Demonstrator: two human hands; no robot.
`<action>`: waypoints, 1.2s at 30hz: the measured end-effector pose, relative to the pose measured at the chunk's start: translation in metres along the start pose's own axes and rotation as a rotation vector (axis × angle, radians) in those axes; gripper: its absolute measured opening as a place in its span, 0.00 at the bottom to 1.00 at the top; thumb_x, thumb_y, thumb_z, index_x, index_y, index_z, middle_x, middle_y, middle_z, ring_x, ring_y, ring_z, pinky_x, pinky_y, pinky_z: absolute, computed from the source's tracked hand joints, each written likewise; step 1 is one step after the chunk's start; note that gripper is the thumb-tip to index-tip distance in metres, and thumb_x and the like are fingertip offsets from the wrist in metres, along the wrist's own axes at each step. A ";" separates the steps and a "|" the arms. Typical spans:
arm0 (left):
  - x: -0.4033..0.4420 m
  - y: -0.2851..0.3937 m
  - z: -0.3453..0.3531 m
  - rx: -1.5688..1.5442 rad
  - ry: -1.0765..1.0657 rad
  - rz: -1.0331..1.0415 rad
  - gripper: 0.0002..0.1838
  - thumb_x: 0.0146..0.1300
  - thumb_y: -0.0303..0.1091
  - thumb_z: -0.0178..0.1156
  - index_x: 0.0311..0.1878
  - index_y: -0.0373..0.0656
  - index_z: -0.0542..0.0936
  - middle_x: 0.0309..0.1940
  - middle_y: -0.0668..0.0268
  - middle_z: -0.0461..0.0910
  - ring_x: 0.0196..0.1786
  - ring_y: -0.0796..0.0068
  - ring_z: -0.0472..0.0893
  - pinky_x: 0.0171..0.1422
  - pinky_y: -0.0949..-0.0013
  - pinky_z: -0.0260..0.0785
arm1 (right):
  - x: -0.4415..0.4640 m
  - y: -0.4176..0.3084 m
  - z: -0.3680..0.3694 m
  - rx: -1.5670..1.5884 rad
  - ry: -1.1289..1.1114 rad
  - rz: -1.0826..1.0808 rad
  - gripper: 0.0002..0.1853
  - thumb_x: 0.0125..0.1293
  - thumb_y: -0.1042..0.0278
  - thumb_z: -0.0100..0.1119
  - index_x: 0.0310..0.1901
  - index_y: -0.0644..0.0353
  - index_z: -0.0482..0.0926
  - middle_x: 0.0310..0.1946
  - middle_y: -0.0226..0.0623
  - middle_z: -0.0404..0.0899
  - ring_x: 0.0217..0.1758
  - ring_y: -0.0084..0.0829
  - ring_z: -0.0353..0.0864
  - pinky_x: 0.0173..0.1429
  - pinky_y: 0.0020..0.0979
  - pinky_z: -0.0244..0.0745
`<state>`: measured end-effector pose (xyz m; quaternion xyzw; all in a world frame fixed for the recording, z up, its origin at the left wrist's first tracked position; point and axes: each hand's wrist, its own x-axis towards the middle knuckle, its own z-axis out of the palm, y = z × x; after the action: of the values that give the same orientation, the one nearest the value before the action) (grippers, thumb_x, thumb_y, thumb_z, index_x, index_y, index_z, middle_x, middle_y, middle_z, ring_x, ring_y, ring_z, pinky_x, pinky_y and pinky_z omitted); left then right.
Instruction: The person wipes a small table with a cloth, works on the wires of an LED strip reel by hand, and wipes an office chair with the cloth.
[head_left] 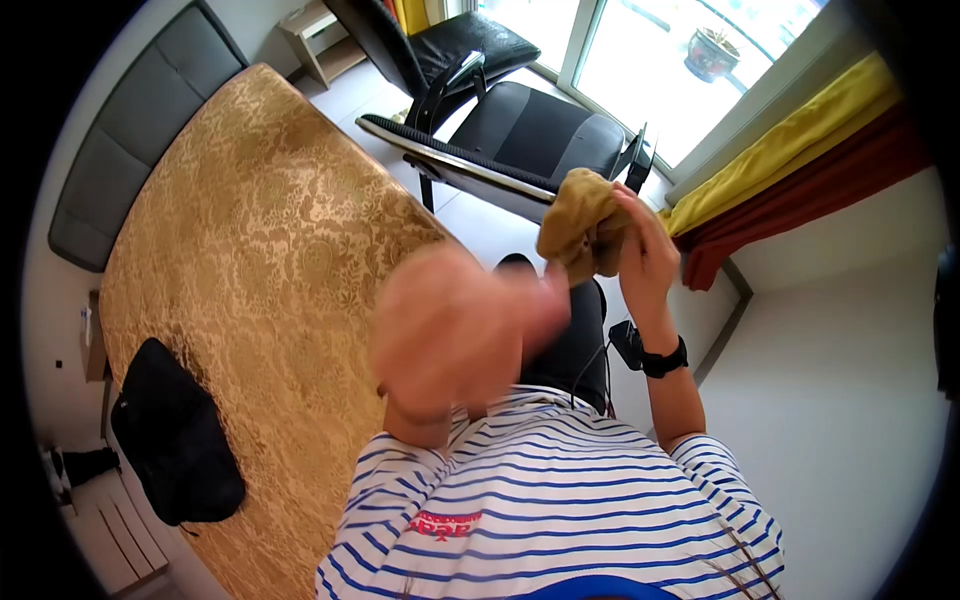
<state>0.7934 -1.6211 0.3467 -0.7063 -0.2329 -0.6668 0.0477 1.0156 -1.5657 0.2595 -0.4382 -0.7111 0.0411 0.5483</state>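
My right hand (648,258), with a black watch (665,358) at its wrist, grips a crumpled tan cloth item (580,220) from its right side. The item is held up in front of my body, and its exact kind does not show. Smeared by motion, my left hand (450,325) is raised to the left of it. A blurred finger or thumb reaches toward the lower edge of the cloth; whether it touches I cannot tell.
A bed with a gold patterned cover (290,270) fills the left side, and a black bag-like item (175,440) lies on it. Ahead stand black chairs (535,130) near a glass door (660,80). Yellow and red curtains (800,165) hang along the right.
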 end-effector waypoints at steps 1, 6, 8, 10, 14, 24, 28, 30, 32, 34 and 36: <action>0.009 0.021 -0.014 -0.222 0.074 0.079 0.03 0.55 0.28 0.63 0.33 0.46 0.82 0.25 0.73 0.78 0.24 0.76 0.74 0.31 0.69 0.66 | 0.004 0.001 0.006 -0.012 0.026 -0.005 0.16 0.67 0.87 0.46 0.51 0.65 0.79 0.53 0.43 0.81 0.55 0.38 0.83 0.56 0.31 0.78; 0.057 0.069 -0.019 -0.680 0.394 0.585 0.16 0.58 0.37 0.63 0.17 0.54 0.69 0.10 0.83 0.67 0.15 0.93 0.69 0.24 0.80 0.50 | 0.012 0.004 0.035 0.112 -0.069 -0.043 0.18 0.64 0.88 0.43 0.50 0.65 0.78 0.52 0.44 0.81 0.55 0.41 0.82 0.57 0.31 0.77; 0.056 0.071 -0.030 -0.588 0.380 0.593 0.18 0.58 0.36 0.62 0.16 0.54 0.68 0.09 0.83 0.65 0.15 0.93 0.69 0.24 0.80 0.48 | 0.012 0.015 0.043 0.107 0.004 -0.039 0.15 0.65 0.85 0.47 0.49 0.63 0.77 0.50 0.42 0.82 0.51 0.42 0.84 0.54 0.32 0.79; 0.057 0.073 -0.033 -0.539 0.359 0.545 0.19 0.58 0.35 0.62 0.15 0.54 0.66 0.09 0.83 0.63 0.15 0.94 0.69 0.25 0.81 0.46 | 0.007 0.022 0.051 0.051 0.086 -0.024 0.13 0.65 0.83 0.50 0.49 0.61 0.76 0.47 0.40 0.82 0.44 0.43 0.85 0.48 0.34 0.81; 0.059 0.078 -0.026 -0.294 0.478 0.449 0.17 0.56 0.33 0.63 0.16 0.53 0.67 0.10 0.83 0.64 0.15 0.92 0.68 0.23 0.82 0.48 | 0.001 0.020 0.055 -0.047 0.154 0.006 0.14 0.64 0.84 0.49 0.50 0.62 0.74 0.44 0.41 0.82 0.41 0.44 0.84 0.43 0.36 0.80; 0.056 0.076 -0.030 -0.824 0.267 0.448 0.12 0.45 0.17 0.65 0.19 0.44 0.72 0.16 0.78 0.69 0.14 0.86 0.70 0.17 0.81 0.56 | -0.005 0.022 0.058 -0.133 0.158 0.007 0.14 0.62 0.83 0.52 0.50 0.60 0.74 0.43 0.38 0.82 0.41 0.42 0.84 0.42 0.35 0.80; 0.055 0.080 -0.036 -0.715 0.155 0.373 0.13 0.46 0.17 0.64 0.16 0.43 0.71 0.12 0.77 0.68 0.13 0.85 0.70 0.16 0.81 0.57 | -0.007 0.022 0.060 -0.143 0.158 0.043 0.14 0.63 0.83 0.52 0.49 0.60 0.74 0.44 0.38 0.83 0.42 0.42 0.84 0.44 0.35 0.80; 0.051 0.084 -0.035 -0.692 0.230 0.357 0.14 0.47 0.17 0.65 0.15 0.44 0.71 0.12 0.77 0.68 0.13 0.86 0.70 0.16 0.82 0.56 | -0.006 0.020 0.059 -0.135 0.159 0.034 0.14 0.63 0.83 0.52 0.50 0.59 0.74 0.44 0.38 0.82 0.42 0.42 0.84 0.44 0.35 0.80; 0.048 0.084 -0.037 -0.673 0.304 0.336 0.15 0.47 0.17 0.65 0.14 0.44 0.71 0.11 0.76 0.68 0.12 0.86 0.70 0.17 0.82 0.56 | -0.007 0.019 0.056 -0.133 0.159 0.029 0.14 0.63 0.83 0.52 0.50 0.59 0.74 0.44 0.39 0.82 0.43 0.42 0.84 0.45 0.35 0.80; 0.050 0.082 -0.041 -0.530 0.214 0.355 0.15 0.47 0.19 0.66 0.13 0.44 0.71 0.11 0.76 0.70 0.13 0.86 0.70 0.17 0.82 0.55 | -0.008 0.021 0.058 -0.146 0.160 0.026 0.15 0.64 0.83 0.51 0.51 0.59 0.74 0.45 0.38 0.82 0.43 0.43 0.84 0.45 0.36 0.80; 0.051 0.082 -0.038 -0.609 0.236 0.370 0.15 0.47 0.20 0.66 0.13 0.45 0.71 0.11 0.77 0.70 0.13 0.87 0.70 0.17 0.82 0.55 | -0.008 0.020 0.058 -0.143 0.154 0.028 0.15 0.63 0.83 0.51 0.51 0.59 0.73 0.45 0.38 0.82 0.43 0.42 0.84 0.45 0.36 0.80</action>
<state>0.7911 -1.6944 0.4195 -0.6366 0.1148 -0.7624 -0.0183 0.9797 -1.5346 0.2201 -0.4877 -0.6618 -0.0360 0.5682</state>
